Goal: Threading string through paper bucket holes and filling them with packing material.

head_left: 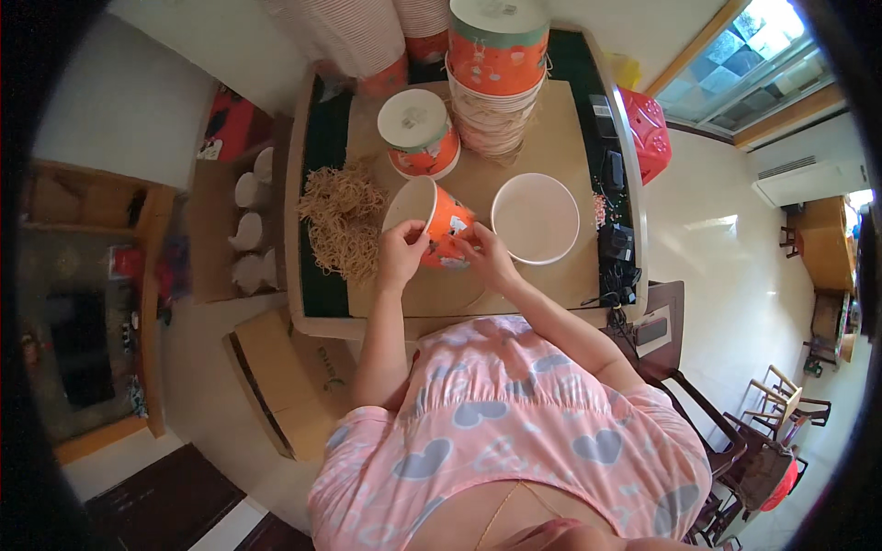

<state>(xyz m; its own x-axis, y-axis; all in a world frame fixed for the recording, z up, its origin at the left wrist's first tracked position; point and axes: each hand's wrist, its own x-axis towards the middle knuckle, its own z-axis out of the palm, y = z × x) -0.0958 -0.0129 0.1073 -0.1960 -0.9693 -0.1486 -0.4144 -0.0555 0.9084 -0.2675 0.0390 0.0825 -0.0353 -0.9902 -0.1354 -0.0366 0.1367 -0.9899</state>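
An orange paper tub (pixel 445 207) with a white rim is tilted on its side between my hands. My left hand (pixel 404 253) grips it near the rim, thumb and fingers closed on the wall. At its printed side, my right hand (pixel 489 255) has its fingertips pressed together against the paper; whether they also pinch something thin cannot be made out. Just right of it stands an open white tub (pixel 536 219), mouth up. A tangled heap of tan elastic loops (pixel 340 220) lies to the left. Behind the held tub is an orange tub with a green-and-white top (pixel 413 121).
A tall stack of tubs (pixel 496 101) rises at the back, beside nested white tubs (pixel 349 37). Black adapters and cables (pixel 616 243) line the table's right edge. A cardboard sheet (pixel 560 110) covers the tabletop. Cartons (pixel 276 386) sit on the floor at left.
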